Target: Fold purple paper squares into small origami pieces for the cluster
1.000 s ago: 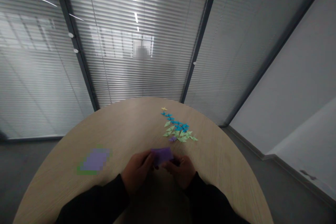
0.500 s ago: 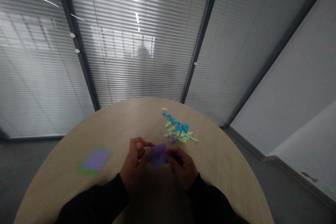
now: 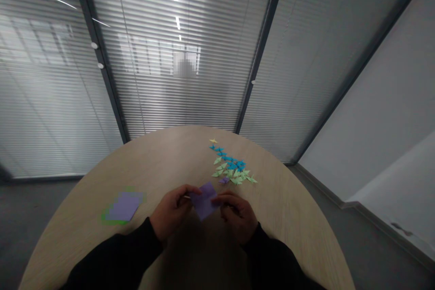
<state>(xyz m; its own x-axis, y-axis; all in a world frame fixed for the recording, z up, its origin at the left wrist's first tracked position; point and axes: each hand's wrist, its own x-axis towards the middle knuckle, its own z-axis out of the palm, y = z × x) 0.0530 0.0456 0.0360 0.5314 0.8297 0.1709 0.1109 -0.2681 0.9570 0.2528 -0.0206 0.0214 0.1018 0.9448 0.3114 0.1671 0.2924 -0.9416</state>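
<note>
A purple square of paper (image 3: 204,204) is held between both hands above the near middle of the table, one corner pointing toward me. My left hand (image 3: 174,210) pinches its left corner. On the opposite side, the fingers of my right hand (image 3: 238,215) are closed on the right corner. Beyond the hands lie several folded paper pieces: pale green ones (image 3: 238,174), blue ones (image 3: 231,162), a purple one (image 3: 224,181) and a yellow one (image 3: 213,141). To the left rests a stack of purple paper (image 3: 125,207) with green showing at its edges.
The round wooden table (image 3: 163,154) curves away at the far side. Behind it stand glass panels with blinds (image 3: 183,104) and dark frames. A white wall (image 3: 380,145) runs along the right, with grey floor beside the table.
The purple paper has turned so that a corner points toward me. My left hand has shifted slightly left, and its fingers now lie over the paper's left corner.
</note>
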